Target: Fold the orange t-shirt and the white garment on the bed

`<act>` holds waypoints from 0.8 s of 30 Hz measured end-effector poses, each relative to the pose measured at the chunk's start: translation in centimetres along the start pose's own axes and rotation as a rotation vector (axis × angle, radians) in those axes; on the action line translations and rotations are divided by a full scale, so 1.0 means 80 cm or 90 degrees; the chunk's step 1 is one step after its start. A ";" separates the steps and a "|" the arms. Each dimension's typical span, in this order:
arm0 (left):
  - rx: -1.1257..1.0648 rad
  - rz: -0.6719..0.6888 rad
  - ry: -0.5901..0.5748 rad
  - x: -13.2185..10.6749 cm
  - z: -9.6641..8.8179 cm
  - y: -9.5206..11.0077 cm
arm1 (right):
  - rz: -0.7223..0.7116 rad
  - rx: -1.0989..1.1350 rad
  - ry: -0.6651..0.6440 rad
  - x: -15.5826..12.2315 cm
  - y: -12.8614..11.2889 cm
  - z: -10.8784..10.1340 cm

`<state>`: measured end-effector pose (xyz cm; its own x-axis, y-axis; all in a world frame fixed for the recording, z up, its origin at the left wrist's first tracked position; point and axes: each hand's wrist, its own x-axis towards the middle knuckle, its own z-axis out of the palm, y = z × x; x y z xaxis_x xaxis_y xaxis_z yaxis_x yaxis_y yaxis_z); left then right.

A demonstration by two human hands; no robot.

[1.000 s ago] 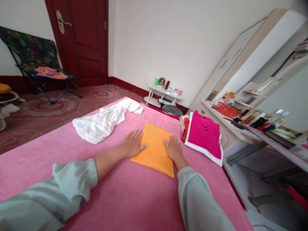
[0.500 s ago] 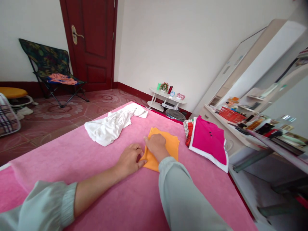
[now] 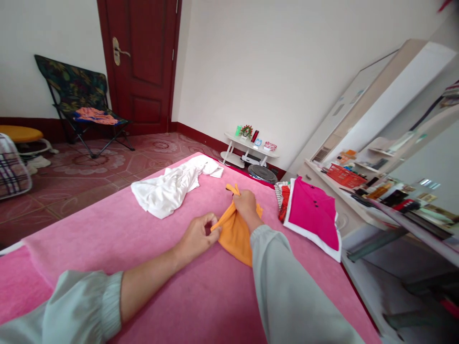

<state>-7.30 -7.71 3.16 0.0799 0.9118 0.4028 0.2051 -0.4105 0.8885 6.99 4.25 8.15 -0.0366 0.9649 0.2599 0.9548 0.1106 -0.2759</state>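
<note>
An orange-yellow garment [image 3: 234, 239] is partly lifted off the pink bed cover [image 3: 193, 296]; its exact kind I cannot make out. At its left edge, my left hand [image 3: 201, 234] pinches the cloth between thumb and fingers. Farther up, my right hand [image 3: 247, 205] is closed on the same cloth, and a small end of it sticks out beyond the fist. Left of the hands lies a crumpled white garment [image 3: 172, 188]. To the right rests a stack of folded clothes, with a magenta garment [image 3: 311, 205] on top.
A white dresser [image 3: 322, 184] with a red basket [image 3: 346, 176] and several bottles stands along the right side. Beyond the bed is a low white shelf [image 3: 247, 143]. At the far left are a folding chair [image 3: 77, 95] holding clothes and a yellow stool [image 3: 21, 134].
Both hands have gripped and raised the orange-yellow cloth, which lay flat before and now hangs in creases. My right hand has shifted slightly right.
</note>
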 end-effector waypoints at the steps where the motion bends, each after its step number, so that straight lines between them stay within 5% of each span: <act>1: -0.020 0.015 0.021 0.002 -0.004 0.011 | 0.003 0.025 0.017 0.003 0.000 -0.010; 3: -0.038 0.053 0.051 0.007 -0.012 0.041 | 0.009 0.138 0.064 0.008 -0.004 -0.031; 6: -0.016 0.117 0.077 0.019 -0.018 0.094 | 0.028 0.528 0.119 0.010 -0.007 -0.061; 8: 0.008 0.146 0.077 0.027 -0.012 0.123 | 0.047 0.768 0.118 0.007 0.002 -0.075; 10: 0.040 0.165 0.044 0.031 0.004 0.138 | 0.086 0.839 0.111 0.001 0.026 -0.078; 13: 0.123 0.175 -0.072 0.021 0.040 0.126 | 0.206 0.794 0.127 -0.020 0.084 -0.062; 19: 0.161 0.152 -0.407 -0.034 0.097 0.061 | 0.340 0.707 0.201 -0.102 0.200 -0.014; 21: 0.139 0.137 -0.410 -0.037 0.100 0.052 | 0.340 0.698 0.220 -0.120 0.217 -0.006; 24: 0.118 0.060 -0.301 -0.018 0.087 0.045 | 0.300 0.668 0.212 -0.130 0.222 0.000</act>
<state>0.12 -10.42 4.24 0.5296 0.7943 0.2978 0.3424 -0.5213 0.7816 24.31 -3.85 0.56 0.4777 0.8709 0.1151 0.1422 0.0526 -0.9884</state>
